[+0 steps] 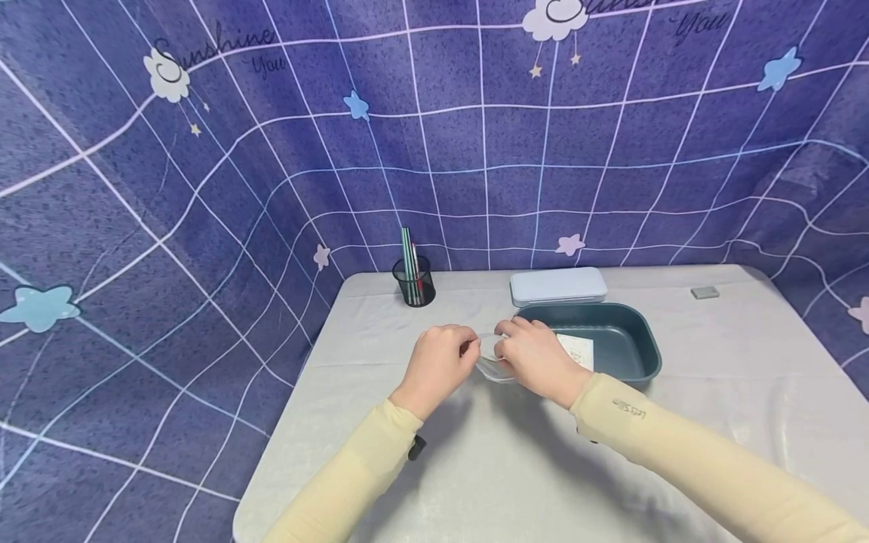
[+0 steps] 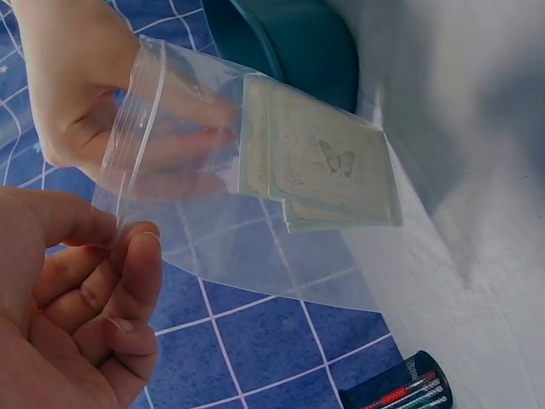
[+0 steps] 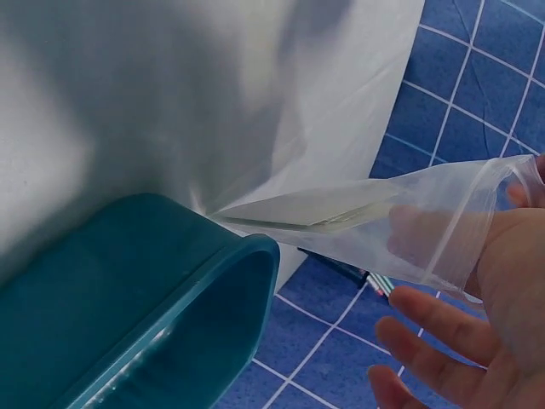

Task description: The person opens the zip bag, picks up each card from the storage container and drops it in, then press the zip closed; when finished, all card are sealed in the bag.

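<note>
Between both hands is a clear zip-lock bag (image 2: 221,247) holding several thin square cards (image 2: 332,162), the front one printed with a butterfly. The left hand (image 1: 441,366) pinches the bag's edge at the zip strip. At the bag's mouth, the right hand (image 1: 539,358) has extended fingers (image 3: 426,239); at least one shows through the clear plastic near the cards, while others spread outside it. Whether those fingers touch the cards is hidden. Right beside the right hand stands a teal basin (image 1: 631,339), with a white printed card (image 1: 577,351) visible at its left part.
A black mesh pen cup (image 1: 416,283) with pencils stands at the table's back left. Behind the basin lies a light blue case (image 1: 558,286). A small grey block (image 1: 704,292) sits at the back right of the white-covered table (image 1: 489,483). Blue patterned curtains (image 1: 434,151) hang around.
</note>
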A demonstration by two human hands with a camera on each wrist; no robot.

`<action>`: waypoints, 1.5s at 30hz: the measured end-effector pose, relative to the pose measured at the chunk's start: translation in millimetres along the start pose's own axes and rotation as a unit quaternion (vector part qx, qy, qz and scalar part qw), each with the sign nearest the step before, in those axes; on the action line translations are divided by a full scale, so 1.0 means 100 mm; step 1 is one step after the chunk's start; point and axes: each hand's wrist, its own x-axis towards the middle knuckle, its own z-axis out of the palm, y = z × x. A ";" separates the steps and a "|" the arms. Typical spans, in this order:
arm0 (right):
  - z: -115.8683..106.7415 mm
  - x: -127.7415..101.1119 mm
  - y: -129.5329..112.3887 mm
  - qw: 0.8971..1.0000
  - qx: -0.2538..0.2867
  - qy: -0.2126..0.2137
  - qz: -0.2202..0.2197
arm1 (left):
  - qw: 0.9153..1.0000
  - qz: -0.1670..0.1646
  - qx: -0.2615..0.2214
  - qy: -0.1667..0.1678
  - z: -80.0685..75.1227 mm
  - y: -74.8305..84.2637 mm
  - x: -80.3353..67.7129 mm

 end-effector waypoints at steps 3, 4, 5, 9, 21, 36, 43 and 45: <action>-0.01 -0.01 0.00 1.000 -0.002 0.003 -0.001 | 1.000 -0.001 0.001 -0.002 0.00 0.00 0.00; -0.02 -0.02 0.00 1.000 -0.002 0.004 -0.001 | 1.000 -0.002 0.001 -0.003 0.00 0.00 -0.01; -0.02 -0.02 -0.01 1.000 -0.003 0.006 -0.002 | 1.000 -0.003 0.001 -0.004 0.00 0.00 -0.01; -0.08 -0.04 -0.02 1.000 0.003 0.017 -0.009 | 1.000 -0.006 0.000 -0.007 0.00 -0.01 -0.01; -0.42 -0.09 -0.02 0.991 0.058 0.103 -0.058 | 1.000 -0.002 -0.003 0.004 -0.01 -0.03 -0.03; -0.34 -0.25 0.65 0.995 0.070 0.045 0.054 | 1.000 -0.006 -0.004 -0.005 -0.01 -0.04 -0.04; -0.22 -0.33 0.96 0.992 0.057 -0.010 0.115 | 1.000 -0.004 -0.005 -0.004 -0.02 -0.02 -0.04; -0.19 -0.36 1.03 0.990 0.053 -0.023 0.128 | 1.000 -0.001 -0.004 -0.002 -0.02 -0.01 -0.05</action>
